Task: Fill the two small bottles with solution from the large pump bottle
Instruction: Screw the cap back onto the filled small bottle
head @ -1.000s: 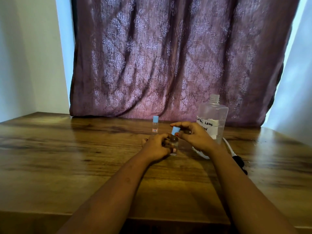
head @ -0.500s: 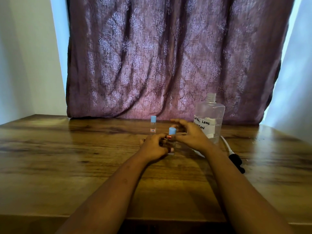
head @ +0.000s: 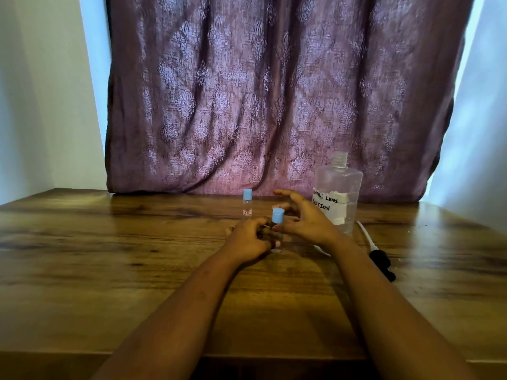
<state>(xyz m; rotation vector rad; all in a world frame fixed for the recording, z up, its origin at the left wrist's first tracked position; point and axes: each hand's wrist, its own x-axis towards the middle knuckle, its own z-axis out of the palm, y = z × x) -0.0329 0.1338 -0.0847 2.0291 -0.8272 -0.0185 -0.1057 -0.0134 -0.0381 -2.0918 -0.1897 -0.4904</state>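
A small clear bottle with a blue cap (head: 277, 215) stands upright on the wooden table (head: 109, 256) at the centre. My left hand (head: 248, 242) grips its body from the left. My right hand (head: 304, 219) sits just right of the cap with fingers spread, no longer touching the cap as far as I can tell. A second small capped bottle (head: 247, 202) with an orange label stands behind, apart from both hands. The large clear bottle (head: 338, 193), labelled in handwriting, stands uncapped at the right. Its pump (head: 380, 256) with white tube lies on the table beside it.
A purple patterned curtain (head: 274, 91) hangs behind the table's far edge. White walls flank it on both sides. The table's near edge runs under my forearms.
My right hand has let go of the blue cap and its fingers have spread open. The left hand keeps hold of the small bottle. The view tilted slightly.
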